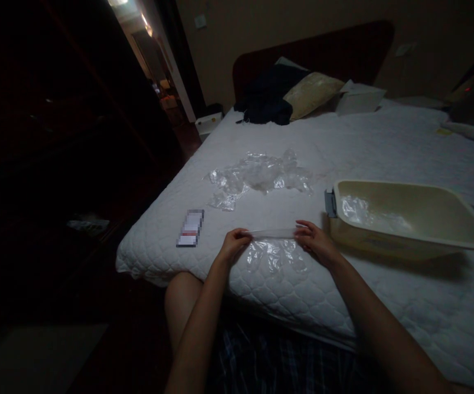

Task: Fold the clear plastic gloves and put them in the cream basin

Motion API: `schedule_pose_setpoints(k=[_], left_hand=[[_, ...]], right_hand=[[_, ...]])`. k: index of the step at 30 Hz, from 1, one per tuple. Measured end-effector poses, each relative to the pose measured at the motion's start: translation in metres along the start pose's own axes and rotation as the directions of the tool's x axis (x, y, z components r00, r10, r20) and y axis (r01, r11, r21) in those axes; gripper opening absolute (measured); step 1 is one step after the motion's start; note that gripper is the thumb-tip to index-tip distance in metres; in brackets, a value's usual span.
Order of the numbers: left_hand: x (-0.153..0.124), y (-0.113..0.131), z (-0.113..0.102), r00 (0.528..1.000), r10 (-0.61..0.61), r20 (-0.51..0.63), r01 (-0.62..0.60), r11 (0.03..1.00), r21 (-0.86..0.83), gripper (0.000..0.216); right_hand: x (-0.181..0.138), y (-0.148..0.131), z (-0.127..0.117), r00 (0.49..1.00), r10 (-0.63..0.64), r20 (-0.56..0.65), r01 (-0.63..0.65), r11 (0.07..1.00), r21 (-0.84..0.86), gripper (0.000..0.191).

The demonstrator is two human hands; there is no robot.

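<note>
Held a clear plastic film (273, 253) by its upper edge in both hands, just over the near side of the white quilted mattress (290, 298), in front of the lap. Pinched the left end between thumb and fingers of the left hand (235, 244); held the right end at the thumb and fingertips of the right hand (315, 244), with some fingers spread and lifted off the film. Proved too dim to judge the firmness of either pinch. Stretched the gathered edge nearly straight from hand to hand, with its long axis running left to right, roughly along the near edge of the mattress. Set the film squarely between the two grips, no nearer to one hand than to the other, with loose, crinkled folds spread toward the body from that line. Had the cream plastic tub (409, 243) beside the right hand, well apart from the left, with more crinkled clear plastic (355, 210) inside. Had crumpled plastic wrappers (261, 174) farther up the mattress, beyond the stretched edge and apart from both hands, and a pixelated phone-like rectangle (191, 228) off to the left, nearer to the left hand.
</note>
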State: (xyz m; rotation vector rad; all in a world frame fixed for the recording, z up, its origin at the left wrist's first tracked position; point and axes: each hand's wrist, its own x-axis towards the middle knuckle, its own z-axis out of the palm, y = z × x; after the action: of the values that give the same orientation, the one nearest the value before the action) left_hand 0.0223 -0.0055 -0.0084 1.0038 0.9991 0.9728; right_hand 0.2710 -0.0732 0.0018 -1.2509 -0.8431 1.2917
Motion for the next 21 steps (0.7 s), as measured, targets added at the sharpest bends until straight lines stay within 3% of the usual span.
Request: schedule_pose_setpoints(k=[6, 10, 13, 17, 21], left_hand=[[-0.009, 0.000, 0.002, 0.990, 0.138, 0.029, -0.141, 0.981, 0.133, 0.025], [-0.011, -0.002, 0.001, 0.948, 0.312, 0.057, -0.315, 0.905, 0.286, 0.030], [-0.014, -0.004, -0.002, 0.909, 0.396, 0.131, -0.416, 0.833, 0.365, 0.037], [-0.022, -0.004, -0.007, 0.872, 0.436, 0.221, -0.486, 0.731, 0.478, 0.041], [-0.031, -0.003, -0.014, 0.817, 0.442, 0.370, -0.567, 0.501, 0.654, 0.041]], right_hand=[[-0.003, 0.004, -0.004, 1.000, -0.004, 0.021, 0.004, 0.999, -0.032, 0.026], [-0.008, 0.007, -0.005, 0.981, -0.187, 0.047, 0.193, 0.958, -0.212, 0.015], [-0.014, 0.008, -0.005, 0.929, -0.362, 0.079, 0.366, 0.860, -0.355, 0.008], [-0.023, 0.011, -0.010, 0.878, -0.450, 0.166, 0.462, 0.703, -0.541, 0.021], [-0.029, 0.017, -0.016, 0.808, -0.503, 0.308, 0.559, 0.487, -0.671, 0.032]])
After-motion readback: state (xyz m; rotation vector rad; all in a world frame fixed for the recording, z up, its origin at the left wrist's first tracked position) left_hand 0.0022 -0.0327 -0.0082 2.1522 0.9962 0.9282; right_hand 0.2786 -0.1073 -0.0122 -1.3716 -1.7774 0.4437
